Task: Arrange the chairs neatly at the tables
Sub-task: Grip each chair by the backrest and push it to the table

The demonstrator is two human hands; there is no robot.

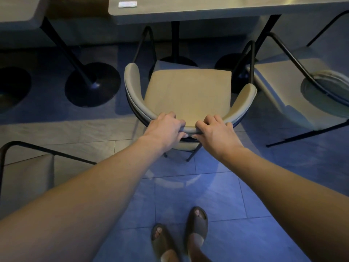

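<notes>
The chair (187, 95) at centre faces the table (217, 10) at twelve o'clock but stands back from its edge, so pushing it in appears still to be done; another chair (302, 95) at three o'clock sits askew and a third (26, 178) at eight o'clock is away from any table. The left hand (164, 129) and right hand (217, 131), side by side, each curl fingers over the curved backrest (132, 87) and grip it.

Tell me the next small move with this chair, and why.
Probably push the chair straight forward. Both hands, the left hand and right hand, grip its curved backrest, and the seat sits mostly short of the table edge, facing it squarely.
</notes>
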